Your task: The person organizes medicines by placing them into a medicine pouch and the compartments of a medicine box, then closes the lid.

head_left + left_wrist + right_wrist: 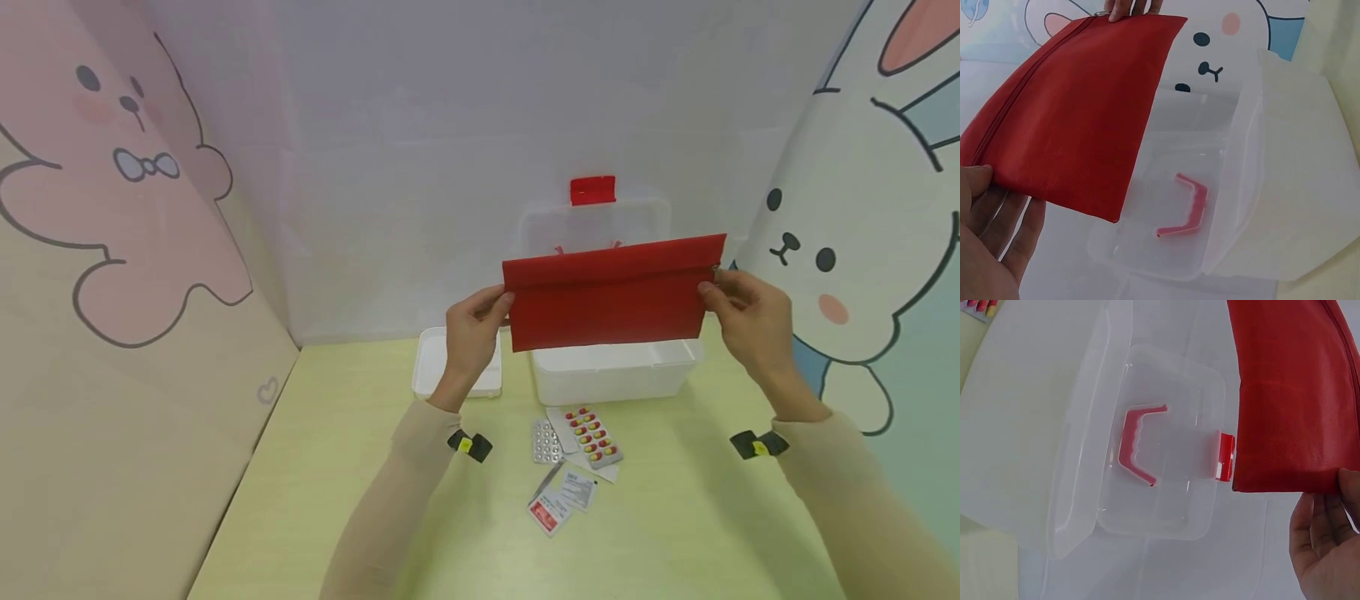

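A flat red zipper pouch (611, 300) is held up in the air between both hands. My left hand (474, 329) pinches its left end, thumb on the near face and fingers behind. My right hand (753, 321) pinches the right end close to the zipper pull. The zipper runs along the upper part of the pouch, as the left wrist view also shows. Behind and below the pouch stands a white plastic box (615, 379) with its clear lid (1147, 250) raised. A red handle (1197, 209) shows on that lid, and the pouch hides part of the box opening.
A shallow white tray (442, 362) lies left of the box, partly behind the left hand. In front of the box are a red-and-yellow capsule blister pack (595, 437), a silver blister pack (547, 442), small printed packets (551, 510) and tweezers-like metal (547, 481). Printed walls enclose the table.
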Motion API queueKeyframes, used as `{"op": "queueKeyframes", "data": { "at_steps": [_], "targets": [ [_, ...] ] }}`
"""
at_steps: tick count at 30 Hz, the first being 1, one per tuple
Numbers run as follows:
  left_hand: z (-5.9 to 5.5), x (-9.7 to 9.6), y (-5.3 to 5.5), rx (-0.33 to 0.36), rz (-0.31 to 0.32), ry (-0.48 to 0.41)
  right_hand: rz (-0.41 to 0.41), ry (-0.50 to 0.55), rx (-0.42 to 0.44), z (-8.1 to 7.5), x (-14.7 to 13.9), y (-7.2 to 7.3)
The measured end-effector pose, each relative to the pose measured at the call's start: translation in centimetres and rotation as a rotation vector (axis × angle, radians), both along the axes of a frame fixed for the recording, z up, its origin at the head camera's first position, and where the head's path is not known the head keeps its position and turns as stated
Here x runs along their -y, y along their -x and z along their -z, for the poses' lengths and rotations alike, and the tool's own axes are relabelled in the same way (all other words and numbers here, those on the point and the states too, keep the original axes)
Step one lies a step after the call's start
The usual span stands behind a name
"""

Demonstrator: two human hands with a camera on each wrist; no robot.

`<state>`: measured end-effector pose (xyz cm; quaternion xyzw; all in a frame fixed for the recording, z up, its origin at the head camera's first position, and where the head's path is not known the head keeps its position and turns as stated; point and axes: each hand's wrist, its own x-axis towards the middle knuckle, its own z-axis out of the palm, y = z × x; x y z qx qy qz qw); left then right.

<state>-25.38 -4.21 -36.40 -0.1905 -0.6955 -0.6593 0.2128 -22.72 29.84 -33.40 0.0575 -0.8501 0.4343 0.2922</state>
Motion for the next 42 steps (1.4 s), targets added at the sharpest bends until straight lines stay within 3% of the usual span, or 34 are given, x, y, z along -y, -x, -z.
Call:
{"op": "queueKeyframes", "data": {
  "at_steps": [8,16,20,29,36,42],
  "targets": [
    [0.6,-1.4,2.2,0.057,-0.002,0.034,0.066,-0.078,0.124,0.2,-0.9,1.6],
    [1.3,-2.5,4.1,0.105,-0.008,0.06,0.071,-0.048,0.172,1.4,-1.8,3.9],
    [2.0,-3.0,4.9,0.147,-0.021,0.056,0.07,-0.038,0.235,2.1,-2.1,4.6],
    [4.0,-3.6,5.8,0.235,0.007,0.071,0.059,-0.053,0.354,4.1,-2.9,5.7],
    [5.6,-3.6,6.0,0.299,0.029,0.134,0.05,-0.108,0.361,5.5,-3.4,6.0],
    [6.4,-3.8,6.1,0.31,0.051,0.175,0.024,-0.131,0.351,6.7,-3.9,6.2]
  ]
}}
